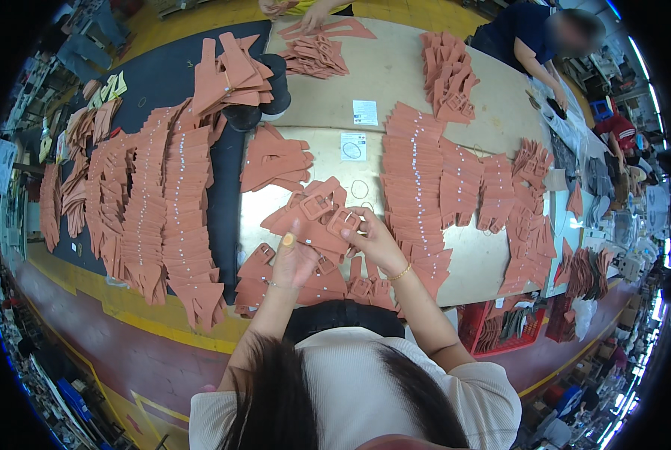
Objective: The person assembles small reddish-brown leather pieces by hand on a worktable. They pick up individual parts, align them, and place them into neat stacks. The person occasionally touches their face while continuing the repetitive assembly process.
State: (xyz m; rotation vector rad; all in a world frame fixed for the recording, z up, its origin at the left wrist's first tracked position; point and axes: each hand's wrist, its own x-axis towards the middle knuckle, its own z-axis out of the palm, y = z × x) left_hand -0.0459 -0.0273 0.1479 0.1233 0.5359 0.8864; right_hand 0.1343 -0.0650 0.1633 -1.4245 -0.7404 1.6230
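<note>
Much in order, some loose

A wide, pale, smooth-topped worktable (384,71) spreads around a white printed card with an oval drawing (353,147). Left of the card lies a dark blue table section (226,199). To the card's right runs a long row of overlapping, salmon-coloured, leather-like pieces dotted with white (416,176); far to its left lies a second long, white-dotted salmon row (187,202). Both rows look already put in order. On the card's near side, a loose heap of salmon buckle-ended pieces (298,214) seems to be what is left; whether any single piece is finished cannot be told.

Also on the card's near side, the right hand (376,244) is narrowed, pinching a flat salmon piece with a squarish buckle frame (333,222). The left hand (298,266), left of the card and nearer the wearer, wears a yellowish cover (288,241) on one digit; whether it grips anything, I cannot tell.

Bare tabletop shows just nearside of the card, around thin dark loops (359,188), with more room beyond the card. The table's near edge is crowded with pieces.
</note>
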